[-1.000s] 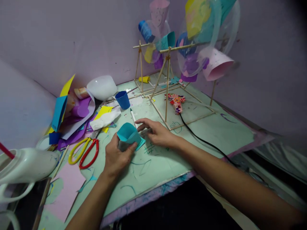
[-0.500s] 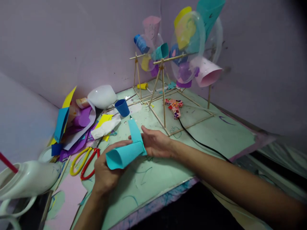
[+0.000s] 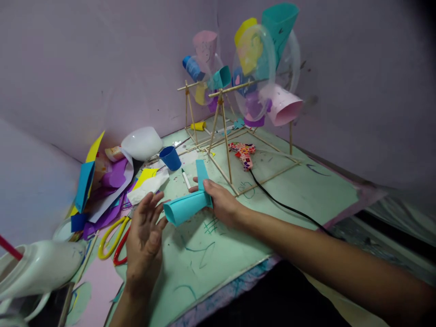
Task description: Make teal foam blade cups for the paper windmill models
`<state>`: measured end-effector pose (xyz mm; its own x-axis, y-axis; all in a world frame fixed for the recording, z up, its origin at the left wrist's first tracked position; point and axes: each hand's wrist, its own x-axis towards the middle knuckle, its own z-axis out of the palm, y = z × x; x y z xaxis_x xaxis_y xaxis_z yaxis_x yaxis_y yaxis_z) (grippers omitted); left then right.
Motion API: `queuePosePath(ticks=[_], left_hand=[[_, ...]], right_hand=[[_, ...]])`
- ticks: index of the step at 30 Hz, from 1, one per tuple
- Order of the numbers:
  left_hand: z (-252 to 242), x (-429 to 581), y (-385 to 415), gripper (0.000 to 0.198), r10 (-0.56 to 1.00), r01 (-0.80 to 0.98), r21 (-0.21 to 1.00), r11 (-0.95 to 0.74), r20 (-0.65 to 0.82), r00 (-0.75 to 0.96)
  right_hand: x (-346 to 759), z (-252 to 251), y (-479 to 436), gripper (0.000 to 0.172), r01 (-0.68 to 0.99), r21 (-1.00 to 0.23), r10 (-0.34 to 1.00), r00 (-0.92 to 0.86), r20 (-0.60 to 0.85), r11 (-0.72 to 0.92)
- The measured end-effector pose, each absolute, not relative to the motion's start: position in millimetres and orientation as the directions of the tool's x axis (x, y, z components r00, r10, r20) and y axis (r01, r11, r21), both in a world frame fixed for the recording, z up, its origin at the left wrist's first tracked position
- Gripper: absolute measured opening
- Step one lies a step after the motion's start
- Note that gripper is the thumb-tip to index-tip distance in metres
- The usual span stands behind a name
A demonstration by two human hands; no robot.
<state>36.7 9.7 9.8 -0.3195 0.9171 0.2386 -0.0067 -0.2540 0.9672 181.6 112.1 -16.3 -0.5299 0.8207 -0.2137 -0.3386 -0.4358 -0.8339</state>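
Observation:
A turquoise paper tube [image 3: 187, 207] with a flat strip of the same paper sticking up from its far end is pinched in my right hand [image 3: 220, 200], thumb on top near the strip's base. The tube's open mouth points to the left, toward my left hand [image 3: 146, 236]. That hand is open, palm up, with its fingers apart, close to the mouth of the tube; whether a fingertip touches the paper I cannot tell. Scissors [image 3: 114, 240] with one yellow and one red handle lie just left of my left hand, partly covered by it.
Behind stand two stick frames [image 3: 228, 150] bearing clear wheels with coloured paper cups. A patterned glue gun [image 3: 243, 154] with a black cord lies by the nearer frame. A blue cup [image 3: 170, 158], a marker [image 3: 185, 179], paper scraps [image 3: 117, 172] and a white jug [image 3: 44, 268] are leftward.
My left hand has let go of the paper tube and opened to its left. My right hand has closed its thumb on the tube's far end. The view has shifted slightly.

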Motion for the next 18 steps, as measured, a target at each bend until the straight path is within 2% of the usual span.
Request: queuePosePath(ticks=[3, 6, 9, 12, 18], left_hand=[[11, 46, 10, 0.061, 0.924, 0.010, 0.989, -0.145, 0.139, -0.357], [10, 54, 12, 0.053, 0.890, 0.088, 0.988, -0.126, 0.152, -0.429], [7, 57, 14, 0.040, 0.834, 0.220, 0.971, -0.099, 0.201, -0.513], [2, 57, 15, 0.040, 0.795, 0.350, 0.935, -0.062, 0.258, -0.549], [-6, 55, 14, 0.042, 0.797, 0.292, 0.955, -0.057, 0.220, -0.562]], right_hand=[[178, -27, 109, 0.044, -0.307, -0.915, 0.855, -0.514, -0.070, -0.260], [176, -29, 103, 0.061, -0.278, -0.944, 0.819, -0.574, 0.014, -0.178], [177, -26, 97, 0.072, -0.316, -0.933, 0.753, -0.653, 0.080, -0.175], [179, -25, 94, 0.074, -0.350, -0.920, 0.714, -0.688, 0.126, -0.176], [178, -33, 91, 0.078, -0.376, -0.895, 0.723, -0.684, 0.093, -0.240]])
